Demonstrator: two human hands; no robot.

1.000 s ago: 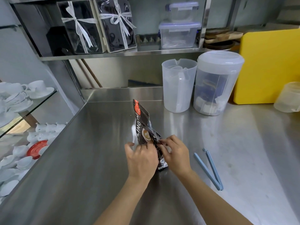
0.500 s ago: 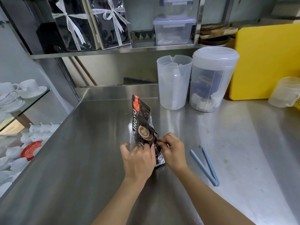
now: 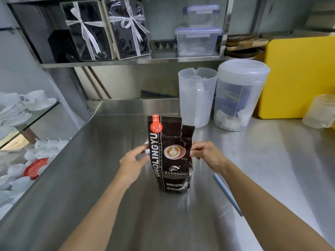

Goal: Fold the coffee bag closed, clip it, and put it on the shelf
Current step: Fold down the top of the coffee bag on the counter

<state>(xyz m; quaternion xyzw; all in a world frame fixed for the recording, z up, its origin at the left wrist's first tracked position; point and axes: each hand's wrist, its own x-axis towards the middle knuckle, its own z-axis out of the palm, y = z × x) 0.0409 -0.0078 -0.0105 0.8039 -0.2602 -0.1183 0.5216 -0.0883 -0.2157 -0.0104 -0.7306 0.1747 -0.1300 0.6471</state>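
Observation:
A dark brown coffee bag (image 3: pixel 170 160) with a red seal and a latte picture stands upright on the steel counter (image 3: pixel 90 196), its printed face toward me. Its top is unfolded, with a torn flap sticking up at the right corner. My left hand (image 3: pixel 133 163) pinches the bag's left edge at mid height. My right hand (image 3: pixel 206 154) pinches the right edge at the same height. A light blue bag clip (image 3: pixel 227 193) lies on the counter to the right, partly hidden under my right forearm. The steel shelf (image 3: pixel 126 61) runs above the counter's back.
On the shelf stand two ribboned gift boxes (image 3: pixel 107 29) and stacked clear containers (image 3: pixel 198 31). A clear jug (image 3: pixel 196 96), a lidded canister (image 3: pixel 239 95) and a yellow board (image 3: pixel 299 77) line the counter's back. White cups and saucers (image 3: pixel 21 109) fill glass shelves at left.
The bag has turned from edge-on and tilted to upright with its front facing me. My hands have moved apart from its lower front to its two side edges.

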